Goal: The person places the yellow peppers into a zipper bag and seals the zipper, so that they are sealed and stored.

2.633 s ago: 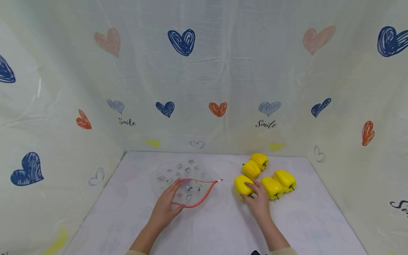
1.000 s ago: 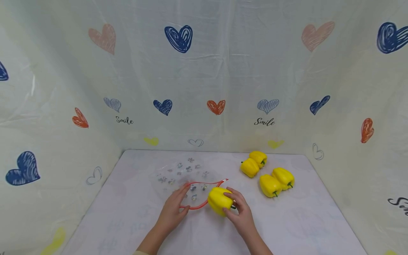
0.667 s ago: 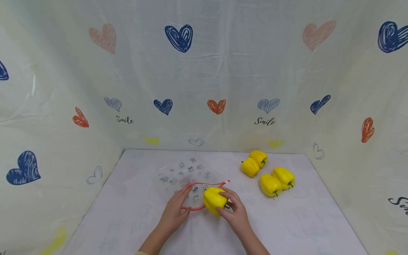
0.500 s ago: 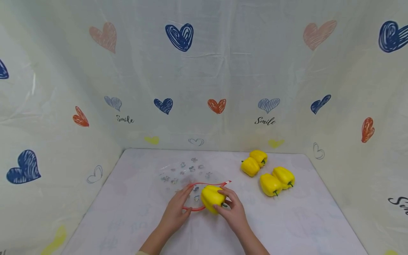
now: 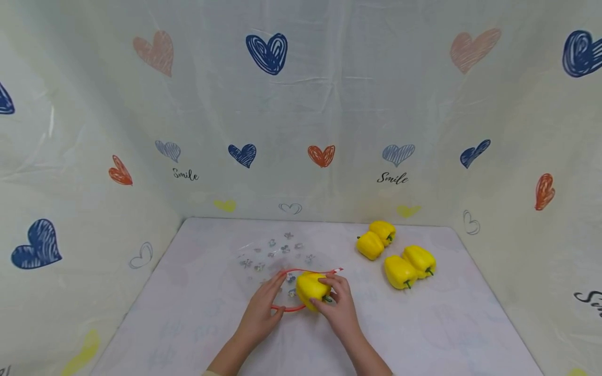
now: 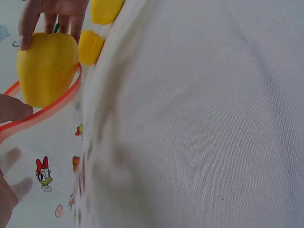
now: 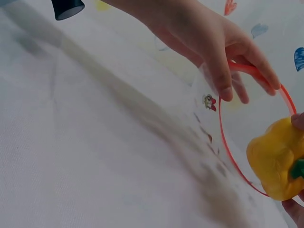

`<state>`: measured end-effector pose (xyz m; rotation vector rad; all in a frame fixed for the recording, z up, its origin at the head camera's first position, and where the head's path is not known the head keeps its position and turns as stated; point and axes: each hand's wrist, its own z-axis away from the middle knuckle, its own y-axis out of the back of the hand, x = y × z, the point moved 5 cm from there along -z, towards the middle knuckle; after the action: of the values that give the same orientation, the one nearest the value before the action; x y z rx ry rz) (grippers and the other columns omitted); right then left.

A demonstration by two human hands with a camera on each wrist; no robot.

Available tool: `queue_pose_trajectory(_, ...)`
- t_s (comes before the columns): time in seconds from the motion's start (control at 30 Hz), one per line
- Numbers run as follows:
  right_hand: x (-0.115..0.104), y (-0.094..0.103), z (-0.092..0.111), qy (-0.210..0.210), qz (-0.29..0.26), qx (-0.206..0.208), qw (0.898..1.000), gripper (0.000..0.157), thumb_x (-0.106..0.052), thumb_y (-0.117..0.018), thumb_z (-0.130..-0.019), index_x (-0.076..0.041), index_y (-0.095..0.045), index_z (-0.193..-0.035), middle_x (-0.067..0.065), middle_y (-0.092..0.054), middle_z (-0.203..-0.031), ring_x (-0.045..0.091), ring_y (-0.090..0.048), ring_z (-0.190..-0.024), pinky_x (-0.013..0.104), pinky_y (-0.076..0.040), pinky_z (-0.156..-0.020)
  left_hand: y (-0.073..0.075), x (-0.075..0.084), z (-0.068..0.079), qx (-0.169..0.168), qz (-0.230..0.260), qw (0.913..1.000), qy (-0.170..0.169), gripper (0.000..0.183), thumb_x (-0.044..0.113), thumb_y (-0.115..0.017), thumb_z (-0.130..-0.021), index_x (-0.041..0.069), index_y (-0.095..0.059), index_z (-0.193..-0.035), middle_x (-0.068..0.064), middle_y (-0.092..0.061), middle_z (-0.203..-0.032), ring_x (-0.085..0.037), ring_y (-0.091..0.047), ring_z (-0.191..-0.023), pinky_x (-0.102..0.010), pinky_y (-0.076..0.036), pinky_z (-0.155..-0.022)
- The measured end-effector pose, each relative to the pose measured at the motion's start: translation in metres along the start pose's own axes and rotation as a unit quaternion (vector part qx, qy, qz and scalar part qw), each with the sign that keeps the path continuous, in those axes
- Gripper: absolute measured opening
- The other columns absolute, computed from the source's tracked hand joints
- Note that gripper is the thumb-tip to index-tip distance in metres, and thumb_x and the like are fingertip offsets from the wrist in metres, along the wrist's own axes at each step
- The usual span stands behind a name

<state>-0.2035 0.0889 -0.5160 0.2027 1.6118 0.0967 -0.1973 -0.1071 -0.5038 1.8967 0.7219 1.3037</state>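
In the head view a yellow bell pepper (image 5: 309,286) with a dark green stem is in my right hand (image 5: 339,308), pinched between thumb and fingers. It sits at the mouth of a clear plastic bag (image 5: 263,253) printed with small cartoon figures. The bag's red rim (image 5: 295,309) bows apart around the pepper's left side. My left hand (image 5: 258,313) spreads that mouth, fingers at the upper edge and thumb at the lower one. In the left wrist view some fingers (image 6: 21,187) show through the plastic, while the pepper (image 6: 45,71) overlaps the rim.
Several other yellow bell peppers lie at right: one pair (image 5: 370,246) farther back and another pair (image 5: 400,272) nearer. A white-covered table (image 5: 423,334) bears everything. Heart-printed curtains (image 5: 301,115) enclose its back and sides.
My right hand has taken the nearest pepper from the group at right and carried it left to the bag's mouth. My left hand and the rim have shifted slightly right.
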Motion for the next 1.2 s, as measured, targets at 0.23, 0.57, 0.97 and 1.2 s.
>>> queue_pose_trajectory(0.23,0.009,-0.005,-0.003,-0.006,0.008,0.014,1.0,0.043,-0.011,-0.083,-0.077,-0.008,-0.065,-0.116,0.009,-0.044,-0.131,0.032,-0.043,-0.124,0.055,-0.039,-0.104,-0.003,0.001,0.0,-0.004,-0.001,1.0,0.004,0.081,0.006,-0.083,-0.075,0.014,-0.045,-0.146,-0.001,-0.041,-0.152,-0.023,-0.041,-0.135,-0.048,-0.033,-0.11)
queue_pose_trajectory(0.57,0.019,-0.013,-0.007,-0.01,0.019,0.032,0.999,0.043,-0.013,-0.082,-0.078,-0.009,-0.064,-0.117,0.01,-0.045,-0.129,0.032,-0.046,-0.121,0.054,-0.042,-0.102,-0.005,0.002,0.001,0.006,0.009,0.9999,-0.001,0.07,0.009,-0.078,-0.081,0.014,-0.049,-0.144,0.001,-0.042,-0.151,-0.023,-0.043,-0.134,-0.049,-0.035,-0.109)
queue_pose_trajectory(0.97,0.028,-0.016,-0.007,-0.001,0.033,0.024,0.999,0.047,-0.011,-0.083,-0.078,-0.011,-0.063,-0.12,0.008,-0.045,-0.129,0.03,-0.047,-0.121,0.051,-0.043,-0.102,-0.004,0.001,0.001,0.004,0.017,0.9998,0.009,0.067,0.008,-0.079,-0.081,0.013,-0.051,-0.141,-0.001,-0.045,-0.149,-0.027,-0.046,-0.131,-0.053,-0.038,-0.106)
queue_pose_trajectory(1.2,0.027,-0.016,-0.005,-0.004,0.056,0.025,0.998,0.047,-0.013,-0.083,-0.078,-0.014,-0.063,-0.121,0.007,-0.047,-0.127,0.028,-0.049,-0.119,0.049,-0.045,-0.1,-0.006,-0.001,0.001,0.015,0.02,0.9997,0.003,0.068,0.006,-0.079,-0.08,0.013,-0.051,-0.141,-0.001,-0.045,-0.149,-0.026,-0.046,-0.131,-0.052,-0.038,-0.106)
